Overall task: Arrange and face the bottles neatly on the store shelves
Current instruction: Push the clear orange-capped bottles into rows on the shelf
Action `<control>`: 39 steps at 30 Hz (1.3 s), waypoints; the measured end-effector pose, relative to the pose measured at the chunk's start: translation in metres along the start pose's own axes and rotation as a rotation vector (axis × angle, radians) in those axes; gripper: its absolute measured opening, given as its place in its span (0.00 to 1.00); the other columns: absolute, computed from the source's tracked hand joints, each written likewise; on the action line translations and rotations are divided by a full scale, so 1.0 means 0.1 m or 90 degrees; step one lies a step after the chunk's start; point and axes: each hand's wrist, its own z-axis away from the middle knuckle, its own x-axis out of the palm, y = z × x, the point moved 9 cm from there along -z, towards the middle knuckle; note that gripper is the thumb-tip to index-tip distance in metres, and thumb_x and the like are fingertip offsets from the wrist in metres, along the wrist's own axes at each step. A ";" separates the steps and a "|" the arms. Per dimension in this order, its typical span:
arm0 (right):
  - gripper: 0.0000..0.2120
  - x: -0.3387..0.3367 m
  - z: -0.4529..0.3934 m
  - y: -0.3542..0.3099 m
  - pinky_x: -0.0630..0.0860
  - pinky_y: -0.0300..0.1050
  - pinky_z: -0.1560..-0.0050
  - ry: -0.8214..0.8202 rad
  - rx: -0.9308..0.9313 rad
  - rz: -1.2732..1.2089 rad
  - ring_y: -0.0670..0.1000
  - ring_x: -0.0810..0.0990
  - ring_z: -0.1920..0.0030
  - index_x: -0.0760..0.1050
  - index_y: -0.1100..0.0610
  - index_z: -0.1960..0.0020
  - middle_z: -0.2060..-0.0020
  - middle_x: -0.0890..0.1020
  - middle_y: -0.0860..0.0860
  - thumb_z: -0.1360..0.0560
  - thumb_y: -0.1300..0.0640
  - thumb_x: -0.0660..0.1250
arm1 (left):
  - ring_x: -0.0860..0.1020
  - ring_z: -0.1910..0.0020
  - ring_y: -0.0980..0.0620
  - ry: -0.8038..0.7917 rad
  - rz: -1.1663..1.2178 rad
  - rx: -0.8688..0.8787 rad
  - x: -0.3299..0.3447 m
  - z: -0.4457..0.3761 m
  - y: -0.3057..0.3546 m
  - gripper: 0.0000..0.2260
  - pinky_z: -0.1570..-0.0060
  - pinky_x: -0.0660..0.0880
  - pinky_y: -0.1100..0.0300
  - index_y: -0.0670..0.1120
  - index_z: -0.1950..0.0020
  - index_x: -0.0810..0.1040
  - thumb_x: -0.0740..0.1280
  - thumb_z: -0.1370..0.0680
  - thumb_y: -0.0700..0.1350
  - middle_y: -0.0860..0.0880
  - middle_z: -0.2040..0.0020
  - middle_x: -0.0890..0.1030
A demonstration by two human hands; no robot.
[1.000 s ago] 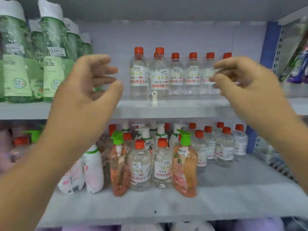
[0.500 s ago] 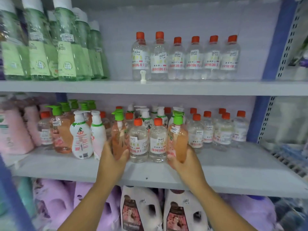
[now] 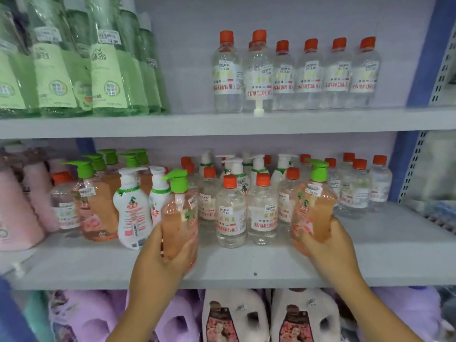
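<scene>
On middle shelf [image 3: 246, 267]: left hand [image 3: 158, 257] fingers grip orange pump bottle [image 3: 180, 218]; right hand [image 3: 328, 245] fingers grip second pump bottle [image 3: 313, 206].

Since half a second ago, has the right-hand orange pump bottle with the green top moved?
Yes. The orange pump bottle in the right hand has shifted right, away from the two clear orange-capped bottles it stood against.

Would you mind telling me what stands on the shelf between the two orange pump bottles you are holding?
In the head view, two clear red-capped bottles stand side by side between the left orange pump bottle and the right orange pump bottle, with more behind.
</scene>
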 end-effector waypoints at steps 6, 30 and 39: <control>0.15 0.03 0.27 -0.13 0.79 0.40 0.59 -0.002 0.018 0.030 0.47 0.83 0.53 0.77 0.46 0.50 0.57 0.85 0.41 0.29 0.60 0.78 | 0.84 0.59 0.62 0.024 0.066 -0.019 -0.73 0.07 -0.24 0.17 0.61 0.78 0.71 0.59 0.43 0.81 0.77 0.26 0.42 0.62 0.53 0.86; 0.24 2.53 0.92 -1.20 0.78 0.46 0.43 -0.142 -0.083 0.015 0.38 0.78 0.44 0.68 0.25 0.44 0.46 0.73 0.35 0.37 0.35 0.74 | 0.83 0.52 0.66 -0.037 -0.067 -0.040 -1.19 -0.81 -1.04 0.22 0.50 0.81 0.57 0.61 0.38 0.74 0.75 0.29 0.61 0.66 0.48 0.84; 0.27 2.12 0.71 -0.90 0.73 0.42 0.48 -0.021 -0.057 0.047 0.42 0.76 0.46 0.69 0.40 0.39 0.46 0.71 0.39 0.31 0.49 0.80 | 0.82 0.44 0.65 -0.134 0.015 -0.009 -0.75 -0.86 -0.88 0.28 0.40 0.79 0.55 0.65 0.30 0.71 0.76 0.28 0.59 0.68 0.41 0.82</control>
